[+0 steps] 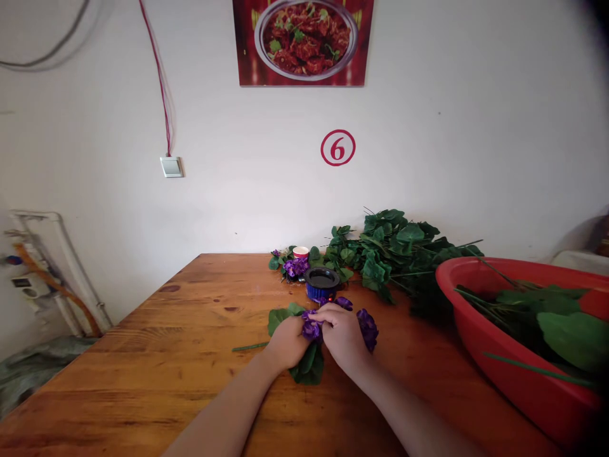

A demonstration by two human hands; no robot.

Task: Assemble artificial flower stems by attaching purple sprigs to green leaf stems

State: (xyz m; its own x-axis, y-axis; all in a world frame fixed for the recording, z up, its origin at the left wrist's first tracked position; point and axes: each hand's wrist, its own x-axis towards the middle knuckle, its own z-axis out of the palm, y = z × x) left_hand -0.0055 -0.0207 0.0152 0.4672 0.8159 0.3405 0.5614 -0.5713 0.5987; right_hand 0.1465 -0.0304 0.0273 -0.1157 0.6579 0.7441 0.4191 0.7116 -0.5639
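Note:
Over the middle of the wooden table [190, 330], my left hand [288, 343] is closed around a leafy artificial flower stem. Its green stalk [250, 347] sticks out to the left, and green leaves [309, 367] show above and below the hand. My right hand [346, 336] pinches at the purple flower [311, 329] between the two hands; its fingertips are partly hidden. More purple blooms [368, 329] lie just beyond and to the right of it. Close behind my hands stands a small blue pot with a black rim [322, 282], a red light at its base.
Behind the pot are a paper cup [301, 252] and a purple flower bunch [295, 268]. A heap of green leafy stems [404, 251] lies at the back right against the wall. At right, a large red basin [469, 317] holds more leaves and stems.

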